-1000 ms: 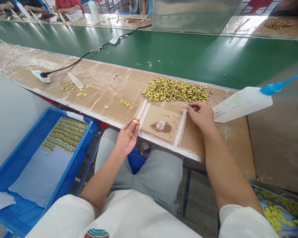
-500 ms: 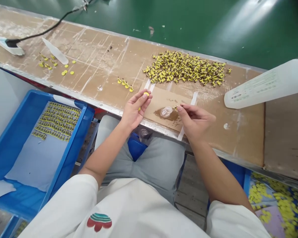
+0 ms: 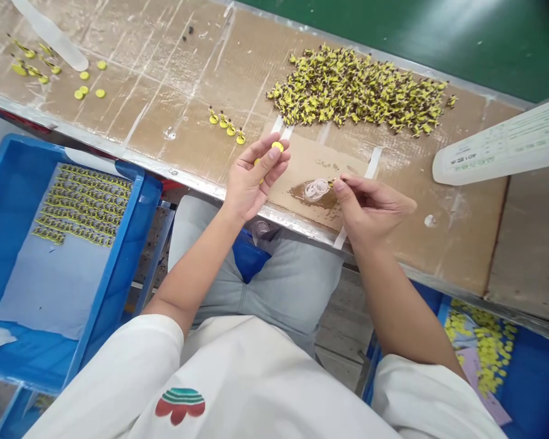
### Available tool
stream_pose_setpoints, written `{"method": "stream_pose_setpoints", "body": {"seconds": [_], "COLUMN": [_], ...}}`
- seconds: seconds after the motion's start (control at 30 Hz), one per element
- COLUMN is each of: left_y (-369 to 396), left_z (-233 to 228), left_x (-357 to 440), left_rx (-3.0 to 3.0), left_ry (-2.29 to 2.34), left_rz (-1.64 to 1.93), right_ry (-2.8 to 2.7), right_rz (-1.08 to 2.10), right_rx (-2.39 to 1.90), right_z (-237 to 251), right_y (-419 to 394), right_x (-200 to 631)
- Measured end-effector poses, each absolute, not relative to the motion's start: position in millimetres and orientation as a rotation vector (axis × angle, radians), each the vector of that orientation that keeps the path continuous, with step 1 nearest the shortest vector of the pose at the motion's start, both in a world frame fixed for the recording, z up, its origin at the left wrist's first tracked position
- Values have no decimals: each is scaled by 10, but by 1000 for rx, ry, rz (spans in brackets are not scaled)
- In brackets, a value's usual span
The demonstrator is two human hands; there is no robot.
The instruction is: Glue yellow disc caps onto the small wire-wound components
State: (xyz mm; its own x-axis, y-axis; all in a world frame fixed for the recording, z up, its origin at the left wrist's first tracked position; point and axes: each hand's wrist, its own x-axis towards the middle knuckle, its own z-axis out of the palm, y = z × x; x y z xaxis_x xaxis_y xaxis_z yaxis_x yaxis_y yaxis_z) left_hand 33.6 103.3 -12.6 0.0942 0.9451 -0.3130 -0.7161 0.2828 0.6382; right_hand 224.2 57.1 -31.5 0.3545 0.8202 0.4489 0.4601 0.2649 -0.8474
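Left hand [image 3: 251,186], half-curled, pinches a yellow disc [image 3: 277,146]; right hand [image 3: 370,210] pinches a tiny piece [image 3: 332,183].

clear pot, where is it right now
In the head view, the clear pot sits in a dark wet patch, just left of the right hand.

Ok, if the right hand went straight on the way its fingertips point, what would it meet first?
Probably the small clear container on the cardboard; the piece pinched in the right hand sits beside it, though I can't tell if they touch.
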Motion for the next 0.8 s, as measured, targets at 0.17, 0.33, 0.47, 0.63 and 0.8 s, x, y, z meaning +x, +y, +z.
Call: {"method": "stream_pose_setpoints", "body": {"seconds": [0.17,0.33,0.47,0.63,0.8], "left_y": [1021,1021,1025,1031,1035], "left_z": [-154,-119,-131,-176,-220], "left_x": [335,335,334,328,320], "left_rx": [431,423,488,535,561], "left_ry": [727,775,770,743,738], "left_rz": [1303,1255,1268,1263,1260], "right_ry": [-1313,-1360,-1375,-1335,-1289], "right_rz": [369,346,325,282,237], "right_rx": [-1428,-1476,-1467,-1346,-1226], "right_z": [-368,-340,-320,-363,-392], "right_y": [586,578,573,602,637], "right_x": [2269,2262,2255,2252,2302]}}
